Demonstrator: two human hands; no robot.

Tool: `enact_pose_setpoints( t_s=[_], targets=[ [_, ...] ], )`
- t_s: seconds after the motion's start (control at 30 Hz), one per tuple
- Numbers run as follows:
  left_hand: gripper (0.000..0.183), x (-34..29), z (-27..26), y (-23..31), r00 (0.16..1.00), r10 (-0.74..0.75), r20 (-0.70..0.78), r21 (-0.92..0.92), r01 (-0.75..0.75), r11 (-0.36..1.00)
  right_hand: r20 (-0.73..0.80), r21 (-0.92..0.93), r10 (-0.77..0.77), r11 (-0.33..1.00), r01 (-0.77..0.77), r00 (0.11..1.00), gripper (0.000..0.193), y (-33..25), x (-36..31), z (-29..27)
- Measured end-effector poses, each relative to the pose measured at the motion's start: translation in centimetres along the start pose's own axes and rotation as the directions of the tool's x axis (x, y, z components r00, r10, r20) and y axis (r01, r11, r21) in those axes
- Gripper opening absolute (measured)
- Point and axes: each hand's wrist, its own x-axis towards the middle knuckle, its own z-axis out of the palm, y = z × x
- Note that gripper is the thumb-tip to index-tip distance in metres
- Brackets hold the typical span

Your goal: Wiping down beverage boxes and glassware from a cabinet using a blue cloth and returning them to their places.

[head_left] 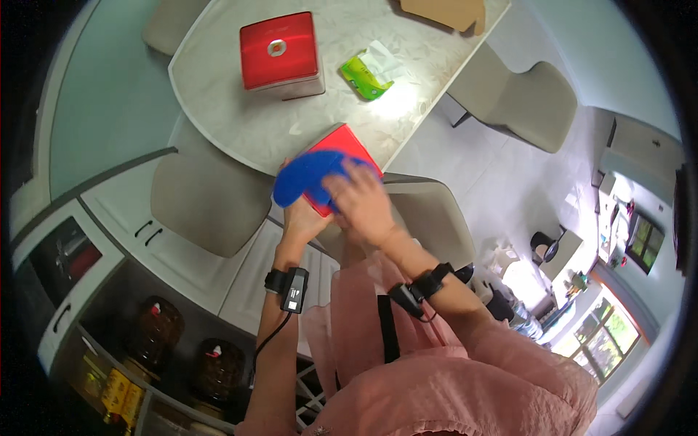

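At the near edge of the table, a red box (351, 145) is tilted, its far end over the tabletop. My left hand (304, 215) grips the box from below on its near left side, fingers partly hidden. A blue cloth (314, 173) is draped across the box's upper face and covers much of it. My right hand (360, 203), slightly blurred, presses the cloth against the box with its fingers. Farther back stands a larger square red tin (280, 54) with a round emblem on its lid. Right of it lies a green packet of tissues (369, 73), one white tissue sticking out.
The pale marble-patterned table (211, 80) has a cardboard box (447, 13) at its far right. Grey chairs stand around it, including one at the left (207, 192) and one at the right (429, 214). An open cabinet (178, 345) with large dark jars is at lower left.
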Motion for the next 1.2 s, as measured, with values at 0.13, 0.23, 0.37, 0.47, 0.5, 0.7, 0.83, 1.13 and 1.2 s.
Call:
enact_pose_setpoints(
  t_s=[0.13, 0.23, 0.37, 0.47, 0.5, 0.7, 0.83, 1.13, 1.2],
  targets=[
    [0.119, 0.9, -1.9, 2.6, 0.994, -0.097, -0.045, -0.235, 0.084, 0.968, -0.272, 0.3, 0.537, 0.836, -0.46, 0.799, 0.037, 1.9, 1.7, -1.5],
    [0.127, 1.9, -3.8, 4.2, 0.992, -0.08, 0.095, -0.142, 0.093, 0.986, 0.116, 0.799, 0.824, 0.255, -0.545, 0.555, 0.027, 4.1, 0.2, -1.5],
    [0.124, 4.4, -5.2, 7.3, 0.978, 0.128, 0.166, 0.313, -0.175, 0.933, 0.478, 0.851, 0.676, -0.199, -0.485, 0.561, 0.031, 4.4, -0.6, -2.7],
    [0.115, 4.9, -3.9, 6.6, 0.965, 0.17, 0.201, 0.393, -0.238, 0.888, -0.114, 0.791, 0.574, 0.546, -0.276, 0.811, 0.035, 3.8, -0.5, -1.0],
    [0.112, 4.7, -3.5, 6.2, 0.969, 0.204, 0.139, 0.365, -0.241, 0.899, -0.116, 0.798, 0.589, 0.534, -0.278, 0.8, 0.035, 4.1, -0.4, -0.5],
    [0.105, 0.9, -5.0, 2.2, 0.961, 0.254, 0.106, 0.326, -0.275, 0.905, 0.252, 0.849, 0.417, 0.337, -0.406, 0.873, 0.039, 8.9, 2.9, 7.5],
    [0.108, -2.0, -5.0, -1.0, 0.963, 0.267, -0.024, 0.288, -0.249, 0.925, 0.139, 0.784, 0.528, 0.459, -0.419, 0.838, 0.042, 13.4, 2.3, 15.6],
    [0.116, -4.3, -3.6, -1.5, 0.978, 0.043, -0.203, 0.079, -0.027, 0.996, 0.587, 0.809, 0.775, -0.549, -0.21, 0.235, 0.041, 11.2, 0.4, 16.9],
    [0.12, -4.4, -2.8, -0.7, 0.962, -0.069, -0.264, -0.036, 0.062, 0.997, 0.51, 0.855, 0.837, -0.518, -0.014, 0.2, 0.032, 8.6, 1.4, 16.2]
  ],
)
